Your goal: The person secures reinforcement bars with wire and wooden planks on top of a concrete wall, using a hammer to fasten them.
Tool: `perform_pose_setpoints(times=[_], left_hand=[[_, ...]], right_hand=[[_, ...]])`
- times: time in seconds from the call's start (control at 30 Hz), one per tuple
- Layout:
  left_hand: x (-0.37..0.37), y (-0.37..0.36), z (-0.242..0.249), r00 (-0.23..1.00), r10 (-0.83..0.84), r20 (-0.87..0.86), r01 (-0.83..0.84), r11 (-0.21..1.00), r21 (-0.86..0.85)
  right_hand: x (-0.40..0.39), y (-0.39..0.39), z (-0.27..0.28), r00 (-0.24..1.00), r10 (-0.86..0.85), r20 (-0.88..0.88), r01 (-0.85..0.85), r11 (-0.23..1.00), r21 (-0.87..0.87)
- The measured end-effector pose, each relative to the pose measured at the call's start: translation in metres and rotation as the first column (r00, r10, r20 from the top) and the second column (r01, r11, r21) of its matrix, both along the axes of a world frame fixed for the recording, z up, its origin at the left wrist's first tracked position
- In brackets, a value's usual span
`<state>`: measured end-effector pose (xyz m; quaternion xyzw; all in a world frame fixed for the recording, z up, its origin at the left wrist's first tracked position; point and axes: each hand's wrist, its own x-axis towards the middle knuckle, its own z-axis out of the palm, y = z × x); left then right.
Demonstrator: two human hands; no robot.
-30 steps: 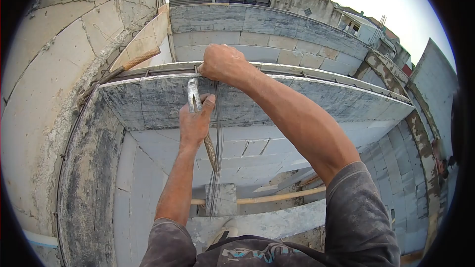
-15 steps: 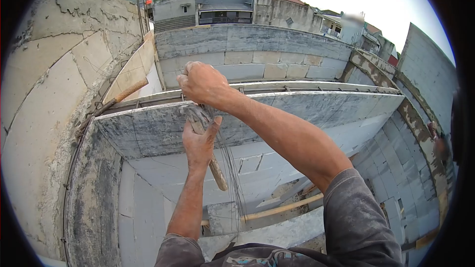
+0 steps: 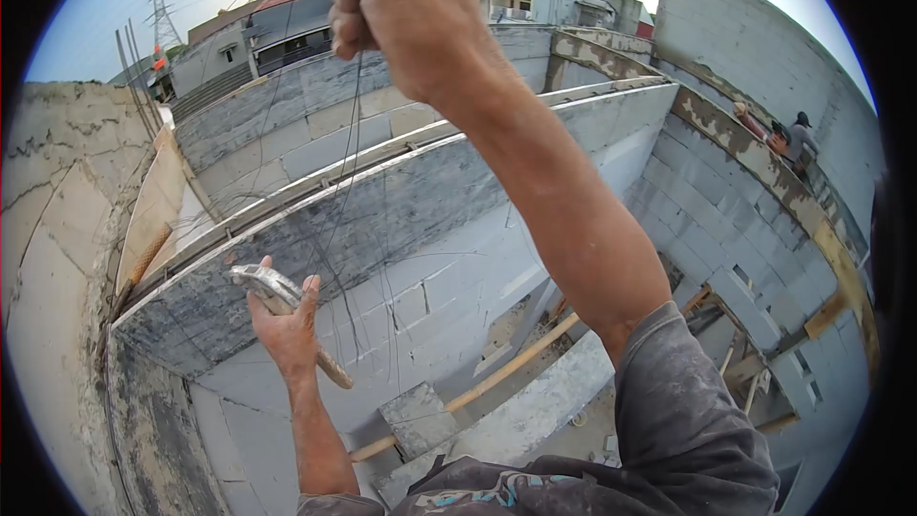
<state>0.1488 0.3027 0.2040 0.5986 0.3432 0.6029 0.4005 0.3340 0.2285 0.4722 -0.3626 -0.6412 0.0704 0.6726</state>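
Observation:
My left hand (image 3: 288,336) is wrapped round a hammer (image 3: 333,370) with a worn wooden handle and a silvery metal head. It is in front of the grey formwork board (image 3: 411,193), with the hammer head near the board's face. High at the top of the view, my right hand (image 3: 406,24) is closed on thin dark tie wire (image 3: 357,119), partly cut off by the frame edge. Strands of the wire hang down past the board and fan out to the right of my left hand.
Reinforcing bars run in the narrow gap behind the board's top edge. A rough concrete wall (image 3: 53,258) rises at left, beside a bar with a ribbed tan grip (image 3: 151,253). Below lie a bamboo pole (image 3: 511,363) and planks. Another person (image 3: 800,139) is at the far right wall.
My right hand has risen from the board's top edge, drawing wire upward. My left hand has moved left and away with the hammer. The view has turned right.

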Motion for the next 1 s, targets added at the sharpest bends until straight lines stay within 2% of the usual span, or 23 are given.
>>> perform_pose_setpoints(times=[0.03, 0.07, 0.1, 0.23, 0.3, 0.33, 0.43, 0.47, 0.53, 0.6, 0.67, 0.7, 0.77, 0.8, 0.87, 0.93, 1.0], left_hand=[[0.001, -0.004, -0.002, 0.999, -0.045, 0.027, 0.044, 0.999, 0.026], [0.0, -0.007, -0.008, 0.996, -0.078, 0.052, 0.076, 0.996, 0.048], [-0.006, -0.007, -0.018, 0.994, -0.107, -0.029, 0.109, 0.991, 0.076], [-0.045, -0.012, -0.047, 0.91, -0.154, -0.385, 0.266, 0.929, 0.258], [-0.064, -0.017, -0.046, 0.873, -0.248, -0.42, 0.303, 0.95, 0.071], [-0.069, -0.017, -0.04, 0.852, -0.295, -0.432, 0.317, 0.948, -0.023], [-0.064, -0.009, -0.024, 0.933, -0.268, -0.24, 0.283, 0.959, 0.028], [-0.065, 0.001, -0.017, 0.937, -0.263, -0.229, 0.295, 0.949, 0.115], [-0.053, 0.031, 0.004, 0.959, -0.183, -0.218, 0.26, 0.873, 0.412], [-0.036, 0.046, 0.045, 0.974, -0.125, -0.188, 0.17, 0.954, 0.248], [-0.018, 0.083, 0.08, 0.932, -0.34, -0.124, 0.357, 0.918, 0.171], [-0.012, 0.134, 0.077, 0.932, -0.293, -0.214, 0.346, 0.894, 0.283], [0.007, 0.164, 0.083, 0.874, -0.222, -0.432, 0.368, 0.884, 0.29], [0.011, 0.152, 0.099, 0.795, -0.217, -0.566, 0.379, 0.907, 0.184], [0.027, 0.177, 0.092, 0.693, -0.222, -0.685, 0.37, 0.926, 0.075], [0.033, 0.223, 0.067, 0.692, -0.2, -0.694, 0.358, 0.93, 0.089], [0.037, 0.239, 0.057, 0.69, -0.137, -0.71, 0.322, 0.938, 0.131]], right_hand=[[-0.002, -0.008, -0.008, 0.999, 0.043, -0.019, -0.044, 0.996, -0.078], [-0.003, -0.014, -0.019, 0.998, 0.022, 0.063, -0.01, 0.983, -0.185], [0.001, -0.02, -0.028, 0.99, 0.026, 0.138, 0.016, 0.956, -0.292], [0.037, -0.047, -0.036, 0.979, -0.202, 0.01, 0.199, 0.951, -0.237], [0.059, -0.052, -0.048, 0.963, -0.269, -0.024, 0.257, 0.939, -0.23], [0.065, -0.066, -0.052, 0.952, -0.303, 0.051, 0.305, 0.913, -0.271], [0.076, -0.092, -0.076, 0.949, -0.238, 0.204, 0.296, 0.896, -0.33], [0.072, -0.099, -0.083, 0.969, -0.183, 0.167, 0.231, 0.911, -0.343], [0.062, -0.117, -0.1, 0.992, -0.088, 0.087, 0.114, 0.926, -0.359], [0.056, -0.125, -0.112, 0.998, -0.024, -0.05, 0.007, 0.945, -0.326], [0.047, -0.137, -0.12, 0.991, 0.01, -0.136, -0.051, 0.952, -0.301], [0.043, -0.145, -0.124, 0.984, 0.003, -0.18, -0.056, 0.955, -0.291], [0.039, -0.152, -0.136, 0.96, 0.005, -0.281, -0.083, 0.96, -0.268], [0.039, -0.153, -0.142, 0.942, 0.012, -0.334, -0.102, 0.962, -0.253], [0.043, -0.165, -0.146, 0.915, 0.005, -0.403, -0.121, 0.958, -0.262], [0.046, -0.183, -0.15, 0.898, -0.025, -0.439, -0.13, 0.939, -0.319], [0.05, -0.192, -0.159, 0.93, -0.138, -0.342, 0.01, 0.937, -0.35]])
